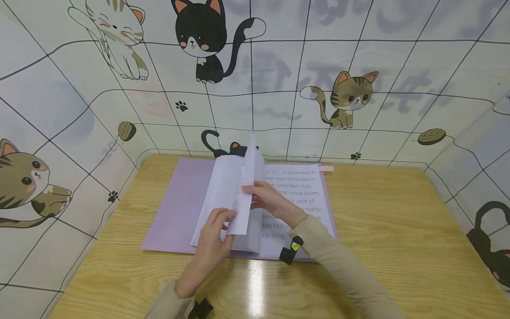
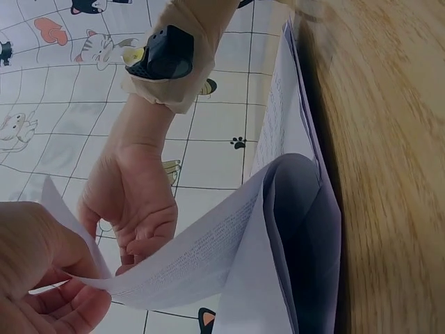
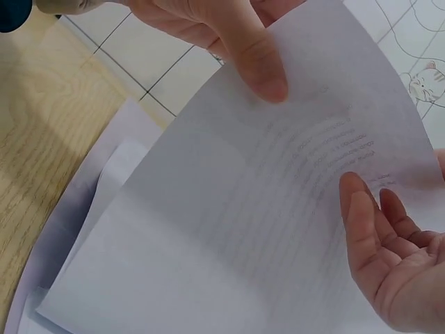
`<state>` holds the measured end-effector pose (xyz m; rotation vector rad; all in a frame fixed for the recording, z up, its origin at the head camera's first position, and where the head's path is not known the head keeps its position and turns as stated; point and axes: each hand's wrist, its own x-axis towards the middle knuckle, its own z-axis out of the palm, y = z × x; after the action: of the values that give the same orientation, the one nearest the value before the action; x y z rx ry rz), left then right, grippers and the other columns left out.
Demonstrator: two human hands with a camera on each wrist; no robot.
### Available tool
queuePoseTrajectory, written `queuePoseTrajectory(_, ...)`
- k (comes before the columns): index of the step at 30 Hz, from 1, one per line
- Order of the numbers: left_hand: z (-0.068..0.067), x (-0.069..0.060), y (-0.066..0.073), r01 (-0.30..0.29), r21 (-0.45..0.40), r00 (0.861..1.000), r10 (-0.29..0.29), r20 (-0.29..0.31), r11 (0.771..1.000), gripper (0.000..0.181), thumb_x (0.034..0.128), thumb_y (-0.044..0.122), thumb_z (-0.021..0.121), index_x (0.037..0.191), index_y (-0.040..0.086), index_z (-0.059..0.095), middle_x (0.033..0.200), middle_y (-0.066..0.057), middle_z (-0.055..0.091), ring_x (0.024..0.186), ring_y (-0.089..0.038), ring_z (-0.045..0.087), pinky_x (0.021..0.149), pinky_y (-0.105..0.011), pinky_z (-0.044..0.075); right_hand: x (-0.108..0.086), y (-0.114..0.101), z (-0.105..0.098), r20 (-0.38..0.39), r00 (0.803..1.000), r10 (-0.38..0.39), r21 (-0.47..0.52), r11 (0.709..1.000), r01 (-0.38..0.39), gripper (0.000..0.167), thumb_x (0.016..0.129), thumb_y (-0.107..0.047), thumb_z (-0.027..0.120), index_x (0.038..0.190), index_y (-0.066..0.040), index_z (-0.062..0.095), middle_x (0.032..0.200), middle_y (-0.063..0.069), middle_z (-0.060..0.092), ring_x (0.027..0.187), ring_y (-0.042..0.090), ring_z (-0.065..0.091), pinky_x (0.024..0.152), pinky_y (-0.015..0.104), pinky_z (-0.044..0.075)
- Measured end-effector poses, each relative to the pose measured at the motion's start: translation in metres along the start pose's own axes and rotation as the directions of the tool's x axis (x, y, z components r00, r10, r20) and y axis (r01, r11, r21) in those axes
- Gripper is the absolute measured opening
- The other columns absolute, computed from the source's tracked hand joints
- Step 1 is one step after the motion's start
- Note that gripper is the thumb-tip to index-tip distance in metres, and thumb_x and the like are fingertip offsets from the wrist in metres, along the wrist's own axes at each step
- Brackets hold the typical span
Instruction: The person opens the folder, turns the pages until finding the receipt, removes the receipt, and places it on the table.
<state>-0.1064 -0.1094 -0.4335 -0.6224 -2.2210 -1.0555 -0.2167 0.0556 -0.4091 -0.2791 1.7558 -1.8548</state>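
Printed sheets lie in an open purple folder [image 1: 171, 208]; one page [image 1: 241, 221] stands raised near the middle. My left hand [image 1: 213, 241] pinches that page's near-left edge, and in the left wrist view the hand [image 2: 49, 271] has its fingertips closed on the curved page [image 2: 188, 261]. Over the page's right side is my right hand [image 1: 272, 200], its fingers loosely bent against the sheet. In the right wrist view my left hand [image 3: 236, 42] presses its thumb on the page [image 3: 174, 229], while my right hand [image 3: 403, 271] rests relaxed fingers near the print.
The folder lies on a wooden table [image 1: 390, 221] with a pink tab [image 1: 326, 169] sticking out at its upper right. A cat-patterned sheet [image 1: 275, 66] rises behind the table and along both sides. Large print shows on the right-hand sheet [image 1: 295, 179].
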Motion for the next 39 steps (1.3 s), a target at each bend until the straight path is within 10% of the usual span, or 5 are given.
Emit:
queuePoseTrajectory(25, -0.011, -0.013, -0.031, 0.147, 0.071, 0.989, -0.144, -0.042, 0.987, 0.043, 0.0605, -0.022, 0.060, 0.101, -0.011, 0.054, 0.082, -0.013, 0.055, 0.069, -0.022, 0.054, 0.054, -0.025, 0.051, -0.002, 0.007, -0.021, 0.015, 1.000, 0.019, -0.002, 1.000, -0.019, 0.038, 0.092, -0.021, 0.053, 0.116, 0.008, 0.050, 0.094, 0.008, 0.065, 0.082, 0.017, 0.063, 0.074, 0.030, 0.053)
queuePoseTrajectory(39, -0.018, -0.021, -0.043, 0.335, 0.053, 0.942, -0.335, 0.000, 0.941, 0.049, 0.0643, -0.016, 0.064, 0.111, -0.013, 0.050, 0.087, -0.020, 0.060, 0.072, -0.026, 0.058, 0.055, -0.028, 0.049, -0.010, 0.011, -0.050, -0.025, 0.999, 0.022, 0.041, 0.999, -0.021, 0.043, 0.093, -0.019, 0.051, 0.122, 0.012, 0.044, 0.096, 0.009, 0.065, 0.084, 0.018, 0.064, 0.077, 0.031, 0.053)
